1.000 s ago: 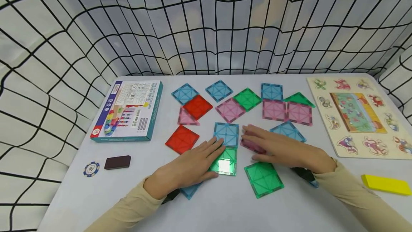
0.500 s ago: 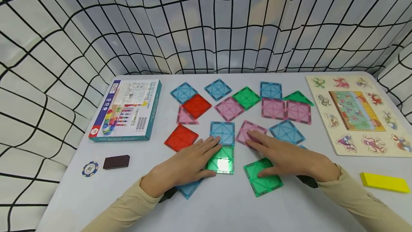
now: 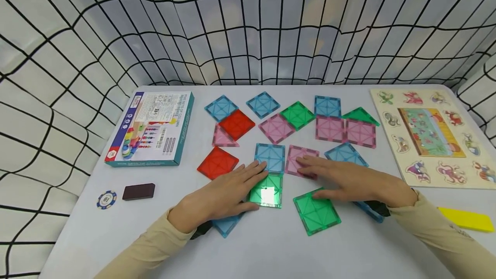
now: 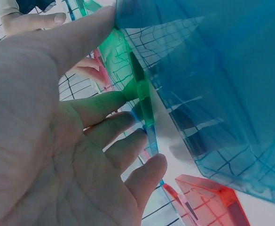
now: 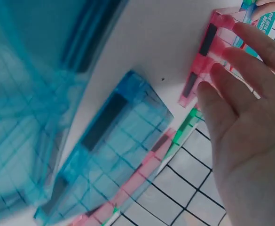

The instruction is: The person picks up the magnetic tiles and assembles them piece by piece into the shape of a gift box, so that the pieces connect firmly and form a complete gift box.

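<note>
In the head view, my left hand (image 3: pixel 222 195) lies with extended fingers on the left edges of a clear green square magnetic tile (image 3: pixel 271 193) and the light blue tile (image 3: pixel 270 157) directly above it. My right hand (image 3: pixel 345 180) touches a pink tile (image 3: pixel 294 158) with its fingertips, the fingers fairly straight. That pink tile stands just right of the light blue one, nearly parallel, with a narrow gap. Below the right thumb is another green tile (image 3: pixel 315 214), tilted. Blue tiles lie partly hidden under both wrists; one blue tile (image 4: pixel 222 94) fills much of the left wrist view.
Several more tiles spread behind the hands, among them a red tile (image 3: pixel 218 162) and a blue tile (image 3: pixel 346 154). A boxed toy (image 3: pixel 151 128), a poker chip (image 3: pixel 106 200) and a dark block (image 3: pixel 138 191) are left. A puzzle board (image 3: pixel 395 171) and yellow block (image 3: pixel 466 219) are right.
The pink tile, first mostly covered by my right hand, has turned straighter beside the light blue tile. The right hand drew back and then shifted onto its right side. My left hand stays nearly still.
</note>
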`<state>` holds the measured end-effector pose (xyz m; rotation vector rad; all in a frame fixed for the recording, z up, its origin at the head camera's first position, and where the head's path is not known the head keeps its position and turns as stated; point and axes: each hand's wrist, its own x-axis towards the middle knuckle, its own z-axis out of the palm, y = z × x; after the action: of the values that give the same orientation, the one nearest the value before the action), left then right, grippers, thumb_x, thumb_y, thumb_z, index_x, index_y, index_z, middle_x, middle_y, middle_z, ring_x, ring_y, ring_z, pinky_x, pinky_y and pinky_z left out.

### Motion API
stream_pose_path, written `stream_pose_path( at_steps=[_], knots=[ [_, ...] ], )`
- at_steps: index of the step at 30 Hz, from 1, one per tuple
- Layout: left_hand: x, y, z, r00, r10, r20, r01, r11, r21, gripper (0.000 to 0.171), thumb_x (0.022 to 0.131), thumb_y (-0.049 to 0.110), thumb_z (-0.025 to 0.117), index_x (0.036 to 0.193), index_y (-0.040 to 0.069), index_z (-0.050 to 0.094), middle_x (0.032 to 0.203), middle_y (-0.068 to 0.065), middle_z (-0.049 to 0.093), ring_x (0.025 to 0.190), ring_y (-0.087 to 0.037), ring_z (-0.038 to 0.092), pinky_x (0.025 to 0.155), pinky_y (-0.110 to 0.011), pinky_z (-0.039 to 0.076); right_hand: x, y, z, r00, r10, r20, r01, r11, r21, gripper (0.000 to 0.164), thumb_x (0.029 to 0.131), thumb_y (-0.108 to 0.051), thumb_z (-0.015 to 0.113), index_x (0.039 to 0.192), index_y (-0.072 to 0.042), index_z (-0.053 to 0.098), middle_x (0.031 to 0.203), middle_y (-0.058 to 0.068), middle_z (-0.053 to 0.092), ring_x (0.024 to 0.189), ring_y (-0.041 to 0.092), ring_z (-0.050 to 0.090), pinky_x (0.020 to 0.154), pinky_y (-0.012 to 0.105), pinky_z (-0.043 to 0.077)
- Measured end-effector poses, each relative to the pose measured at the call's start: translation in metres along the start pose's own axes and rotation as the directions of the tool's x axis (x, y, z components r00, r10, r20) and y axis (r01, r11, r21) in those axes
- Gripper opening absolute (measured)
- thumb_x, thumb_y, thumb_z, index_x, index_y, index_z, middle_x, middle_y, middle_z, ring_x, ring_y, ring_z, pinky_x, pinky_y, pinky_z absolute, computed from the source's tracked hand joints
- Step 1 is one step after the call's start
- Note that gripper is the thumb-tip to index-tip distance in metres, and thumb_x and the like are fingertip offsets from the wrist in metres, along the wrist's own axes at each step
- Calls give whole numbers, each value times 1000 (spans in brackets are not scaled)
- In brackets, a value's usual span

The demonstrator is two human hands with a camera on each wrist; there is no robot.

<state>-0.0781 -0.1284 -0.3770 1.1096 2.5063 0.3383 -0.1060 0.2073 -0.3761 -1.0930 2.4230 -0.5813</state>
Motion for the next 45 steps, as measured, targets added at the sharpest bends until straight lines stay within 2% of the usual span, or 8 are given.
stream_pose_path(
  at_steps=[7, 13, 16, 20, 32, 36, 39, 45],
  knots=[
    [3, 1, -1, 1000, 11, -3, -11, 1000, 18, 80, 100, 39, 71, 161, 2, 36, 170, -14, 29, 158, -34, 25, 125, -48, 26, 5, -1, 0, 999, 4, -34, -4, 1000, -10, 66, 101, -46, 68, 156, -13, 50, 165, 10, 40, 149, 37, 41, 113, 62, 42],
    [3, 2, 0, 1000, 8, -18, -8, 999, 34, 80, 100, 40, 71, 161, 2, 36, 170, -14, 29, 157, -33, 25, 125, -47, 27, -8, -20, 11, 997, -70, -40, 66, 992, -103, 88, 90, -66, 72, 156, -11, 49, 166, 11, 37, 148, 37, 41, 111, 58, 46],
    [3, 3, 1, 999, -7, -31, 8, 1000, 23, 80, 101, 41, 70, 162, 2, 35, 170, -13, 30, 157, -33, 25, 124, -47, 30, -15, -25, 18, 998, -61, -34, 56, 989, -138, 101, 85, -74, 69, 159, -10, 44, 169, 12, 31, 151, 39, 35, 113, 61, 42],
    [3, 6, 7, 998, -30, -52, 30, 1000, 0, 79, 102, 41, 68, 162, 1, 35, 170, -14, 29, 157, -34, 25, 123, -47, 33, -17, -23, 25, 999, -32, -39, 25, 986, -166, 105, 86, -74, 67, 161, -7, 39, 171, 12, 25, 154, 39, 29, 116, 62, 38],
    [3, 11, 15, 994, -18, -105, 21, 999, 30, 77, 102, 41, 68, 159, -1, 39, 168, -16, 33, 156, -36, 29, 122, -45, 34, 3, -26, 25, 988, -57, -146, 12, 957, -289, 98, 91, -63, 72, 162, -7, 35, 166, 19, 35, 152, 43, 32, 117, 63, 36],
    [3, 10, 15, 995, -11, -100, 14, 1000, 25, 77, 102, 41, 67, 160, -1, 37, 169, -16, 31, 157, -35, 27, 123, -45, 32, -8, -34, 22, 982, -82, -172, 13, 930, -368, 83, 93, -51, 76, 156, -4, 47, 161, 18, 44, 146, 40, 43, 113, 58, 44],
    [1, 10, 14, 995, -23, -94, 24, 1000, 14, 78, 102, 41, 67, 161, 0, 36, 170, -15, 29, 157, -35, 25, 123, -46, 32, -24, -40, 24, 988, -91, -127, 36, 922, -385, 68, 99, -42, 73, 152, -4, 53, 160, 16, 45, 143, 37, 49, 109, 55, 48],
    [0, 8, 12, 996, -32, -84, 29, 999, -33, 78, 103, 39, 67, 162, 1, 34, 171, -14, 27, 158, -34, 23, 122, -48, 34, -46, -45, 41, 998, -20, -53, 6, 965, -261, 68, 107, -46, 57, 161, -7, 41, 172, 11, 25, 150, 35, 40, 108, 53, 50]
  ],
)
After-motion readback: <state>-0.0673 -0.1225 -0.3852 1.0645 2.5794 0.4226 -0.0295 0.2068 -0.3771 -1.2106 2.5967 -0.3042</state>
